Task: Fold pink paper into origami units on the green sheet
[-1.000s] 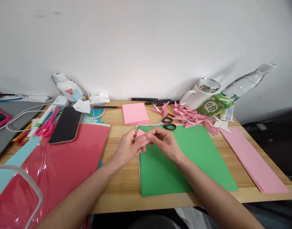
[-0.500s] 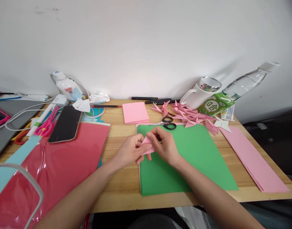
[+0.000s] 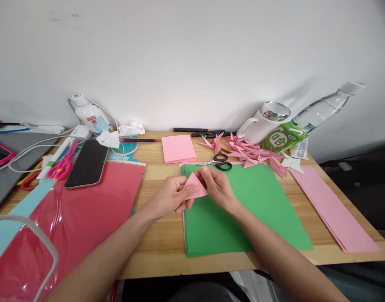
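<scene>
In the head view a small piece of pink paper [image 3: 194, 184], folded to a triangle with its point upward, is held above the left edge of the green sheets [image 3: 243, 218]. My left hand [image 3: 172, 195] pinches it, thumb flat on the front and fingers behind. My right hand [image 3: 217, 186] is closed at the paper's right edge, its thumb raised and its fingers curled partly out of sight behind the paper. Just beyond my hands lie black-handled scissors [image 3: 220, 161]. A stack of square pink paper [image 3: 179, 148] is behind them to the left.
Folded pink pointed pieces [image 3: 249, 153] are heaped by a white mug [image 3: 263, 121], a green packet [image 3: 283, 136] and a tilted bottle [image 3: 327, 107]. Pink strips [image 3: 334, 209] lie right. A phone [image 3: 87, 163] rests on red sheets [image 3: 94, 209] left, beside pink scissors [image 3: 65, 161] and cables.
My right thumb has come off the front of the paper and lifted. The folded paper now shows more of its triangle, with a corner pointing toward my right palm.
</scene>
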`<state>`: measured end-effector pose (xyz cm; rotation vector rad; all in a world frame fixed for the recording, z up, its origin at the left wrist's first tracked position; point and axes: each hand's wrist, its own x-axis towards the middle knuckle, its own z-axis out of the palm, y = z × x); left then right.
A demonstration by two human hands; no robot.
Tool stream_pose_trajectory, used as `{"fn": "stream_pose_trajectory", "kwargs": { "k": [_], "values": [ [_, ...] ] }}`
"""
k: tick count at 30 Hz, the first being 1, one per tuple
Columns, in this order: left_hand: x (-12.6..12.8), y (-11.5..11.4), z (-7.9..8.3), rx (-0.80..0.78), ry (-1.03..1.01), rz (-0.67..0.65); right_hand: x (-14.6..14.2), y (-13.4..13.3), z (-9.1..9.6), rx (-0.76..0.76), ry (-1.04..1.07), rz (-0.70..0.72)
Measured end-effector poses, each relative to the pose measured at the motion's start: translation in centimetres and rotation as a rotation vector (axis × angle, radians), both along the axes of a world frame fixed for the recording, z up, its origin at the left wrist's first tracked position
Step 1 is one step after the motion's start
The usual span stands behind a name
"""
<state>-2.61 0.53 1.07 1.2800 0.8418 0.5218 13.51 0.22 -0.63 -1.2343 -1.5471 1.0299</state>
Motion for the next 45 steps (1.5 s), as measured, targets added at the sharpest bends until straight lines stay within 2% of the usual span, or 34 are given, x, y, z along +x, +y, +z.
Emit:
{"fn": "stream_pose_trajectory", "kwargs": {
  "k": [7,12,17,22,24,26,28,30,33,39,45],
  "values": [
    [-0.1,0.2,0.2,0.004,0.042,0.054,0.1,0.0,0.3,-0.116,0.118,0.073],
    [0.1,0.4,0.1,0.031,0.057,0.163,0.0,0.0,0.5,-0.179,0.138,0.034],
    [0.1,0.5,-0.1,0.241,0.095,0.35,0.2,0.5,0.7,-0.152,0.252,0.057],
    [0.1,0.6,-0.6,0.463,0.073,0.455,0.5,0.8,0.2,-0.18,0.368,0.017],
    [0.2,0.7,-0.8,0.416,0.002,0.522,0.4,0.9,0.0,-0.206,0.403,0.0],
    [0.2,0.8,-0.8,0.26,-0.082,0.576,0.3,0.9,-0.2,-0.22,0.453,-0.031],
    [0.3,0.8,-0.7,0.082,-0.147,0.522,0.3,0.9,-0.3,-0.206,0.473,-0.087],
    [0.4,0.7,-0.5,-0.015,-0.168,0.404,0.2,0.8,-0.3,-0.173,0.455,-0.112],
    [0.4,0.5,-0.1,0.013,-0.107,0.312,0.2,0.6,-0.2,-0.149,0.417,-0.066],
    [0.0,0.6,-0.4,0.141,-0.01,0.397,0.0,0.6,0.1,-0.219,0.407,-0.009],
    [-0.1,0.7,-0.7,0.117,0.01,0.443,-0.1,0.5,0.2,-0.244,0.431,0.015]
  ]
}}
